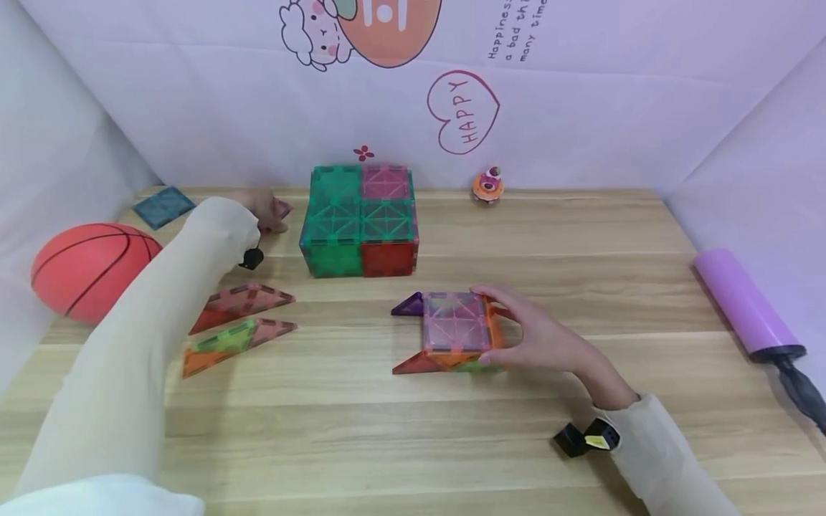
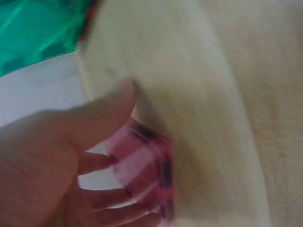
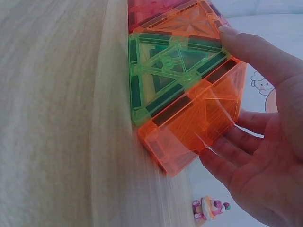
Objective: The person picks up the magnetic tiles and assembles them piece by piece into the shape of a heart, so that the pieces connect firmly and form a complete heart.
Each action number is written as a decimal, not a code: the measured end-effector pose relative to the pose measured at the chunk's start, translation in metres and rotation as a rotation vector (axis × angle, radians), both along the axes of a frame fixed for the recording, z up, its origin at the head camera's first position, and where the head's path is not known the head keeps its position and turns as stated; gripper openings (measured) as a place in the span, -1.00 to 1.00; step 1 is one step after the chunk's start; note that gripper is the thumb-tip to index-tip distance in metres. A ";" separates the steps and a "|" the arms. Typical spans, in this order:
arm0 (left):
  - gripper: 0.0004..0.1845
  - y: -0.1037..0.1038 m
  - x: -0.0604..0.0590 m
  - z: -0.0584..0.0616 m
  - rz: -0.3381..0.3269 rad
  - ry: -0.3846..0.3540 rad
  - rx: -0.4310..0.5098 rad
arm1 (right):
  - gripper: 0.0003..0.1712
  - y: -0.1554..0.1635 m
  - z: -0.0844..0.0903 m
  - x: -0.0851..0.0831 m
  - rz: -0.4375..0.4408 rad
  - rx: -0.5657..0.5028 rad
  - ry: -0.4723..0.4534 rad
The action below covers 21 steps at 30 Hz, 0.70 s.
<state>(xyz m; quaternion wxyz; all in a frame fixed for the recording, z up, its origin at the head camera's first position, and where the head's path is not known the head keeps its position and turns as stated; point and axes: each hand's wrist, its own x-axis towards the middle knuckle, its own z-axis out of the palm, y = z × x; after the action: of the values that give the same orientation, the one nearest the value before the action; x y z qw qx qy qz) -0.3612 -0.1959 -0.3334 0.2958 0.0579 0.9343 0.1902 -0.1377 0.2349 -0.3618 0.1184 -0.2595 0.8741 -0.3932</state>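
My left hand (image 1: 271, 213) reaches to the far left of the table and pinches a small pink-red magnetic tile (image 2: 142, 172) between thumb and fingers, just left of a large green, pink and red tile block (image 1: 360, 221). The edge of that block shows as a green panel (image 2: 35, 33) in the left wrist view. My right hand (image 1: 500, 324) grips a small tile cube (image 1: 454, 330) with a pink top, thumb on the far side and fingers on the near side. The right wrist view shows the cube's orange side (image 3: 199, 118) and green panel (image 3: 170, 71). Purple and orange triangles stick out at its base.
An orange basketball (image 1: 87, 269) lies at the left edge, with a blue tile (image 1: 164, 206) behind it. Two long triangular tiles (image 1: 241, 301) (image 1: 232, 340) lie left of centre. A small toy figure (image 1: 487, 185) stands at the back, and a purple pump (image 1: 745, 304) lies at the right.
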 end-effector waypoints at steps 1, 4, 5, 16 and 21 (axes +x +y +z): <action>-0.83 0.000 -0.001 -0.001 -0.033 0.009 -0.011 | 0.02 0.000 0.001 0.000 -0.001 0.001 0.003; -0.83 0.000 -0.003 -0.004 -0.071 0.037 -0.025 | 0.02 0.001 0.003 0.000 -0.004 -0.003 0.010; -0.70 -0.001 -0.003 -0.004 -0.071 0.036 -0.035 | 0.02 0.001 0.003 0.000 -0.003 -0.002 0.011; -0.21 -0.005 0.012 0.017 -0.202 0.161 -0.117 | 0.02 -0.001 0.003 0.006 0.001 -0.022 -0.016; -0.11 -0.017 0.020 0.052 -0.173 0.249 -0.125 | 0.01 -0.001 0.004 0.005 -0.004 -0.014 -0.012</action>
<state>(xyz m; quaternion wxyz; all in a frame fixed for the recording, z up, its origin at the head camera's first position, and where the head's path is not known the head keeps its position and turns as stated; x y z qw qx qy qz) -0.3416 -0.2133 -0.2811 0.1962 0.1427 0.9653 0.0967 -0.1326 0.2339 -0.3578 0.1209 -0.2564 0.8711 -0.4011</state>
